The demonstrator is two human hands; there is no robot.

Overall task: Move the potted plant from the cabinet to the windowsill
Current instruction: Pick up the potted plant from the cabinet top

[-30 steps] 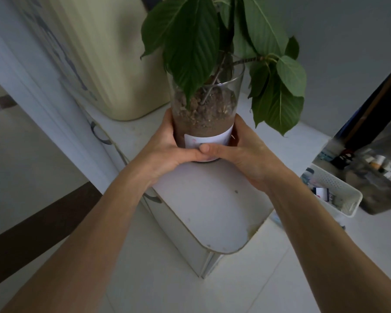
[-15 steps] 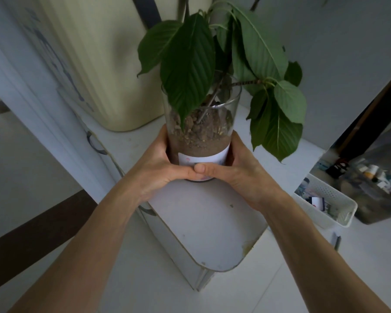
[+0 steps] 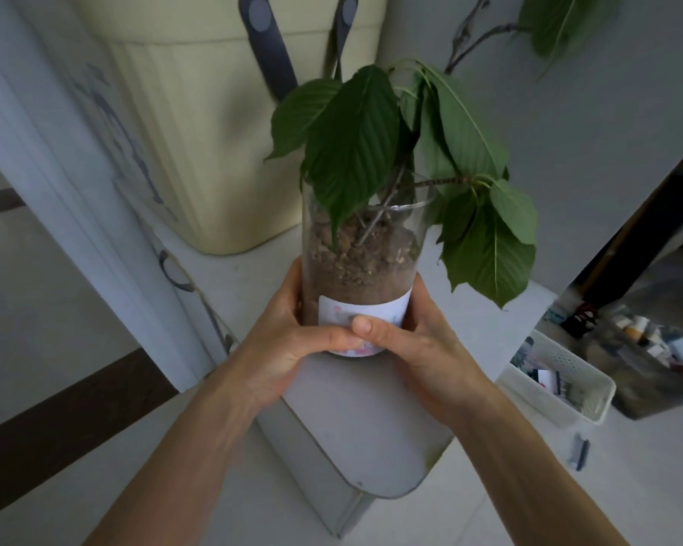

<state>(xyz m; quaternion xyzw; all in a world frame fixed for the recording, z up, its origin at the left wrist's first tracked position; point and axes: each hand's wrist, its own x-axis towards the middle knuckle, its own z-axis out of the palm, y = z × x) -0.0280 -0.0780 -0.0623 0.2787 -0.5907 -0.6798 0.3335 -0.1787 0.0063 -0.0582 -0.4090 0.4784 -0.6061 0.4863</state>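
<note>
The potted plant is a clear glass jar filled with brown soil, with a white label near its base and large green leaves spreading above. Both hands wrap its lower part: my left hand on the left side, my right hand on the right, thumbs meeting across the label. The jar's base is at the white cabinet top; I cannot tell whether it still touches. No windowsill is in view.
A tall cream ribbed bin with dark handles stands on the cabinet behind the plant. A grey wall is behind. A white perforated basket with small items sits on the floor at right, beside a dark box of bottles.
The view has tilted up and the plant now appears lower in the frame, with more of the bin's top visible. Both hands keep the same grip on the jar.
</note>
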